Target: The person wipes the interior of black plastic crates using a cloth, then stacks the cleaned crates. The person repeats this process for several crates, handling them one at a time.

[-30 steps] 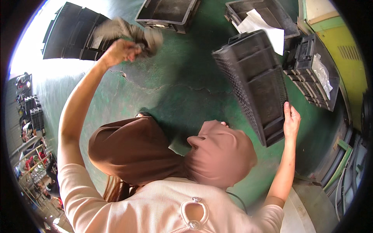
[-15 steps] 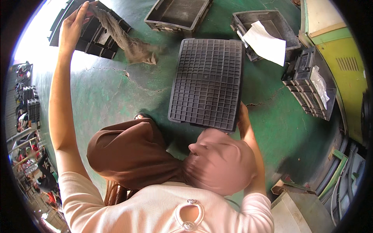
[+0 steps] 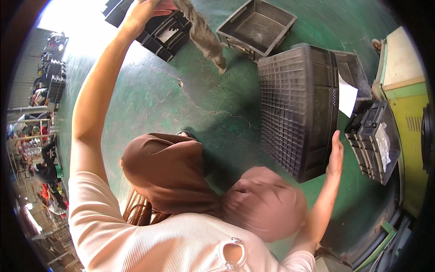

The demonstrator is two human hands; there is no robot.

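Black slatted crate [image 3: 297,109] stands tipped on edge on green floor [image 3: 181,104], its near corner against my right hand [image 3: 335,156]; fingers flat, open, pressing side, not wrapped. Left hand [image 3: 140,11] raised far off, fingers closed on grey rag [image 3: 204,34] hanging below them. Beyond rag, empty grey bin [image 3: 256,25]. Right of crate, white paper sheet [image 3: 346,96].

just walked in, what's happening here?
A person on a green floor has the right hand flat against the side of a large black plastic crate tipped on its edge. The left hand is raised high, holding a grey rag that hangs down. More dark crates sit around: an open grey one ahead, and a stack to the right.
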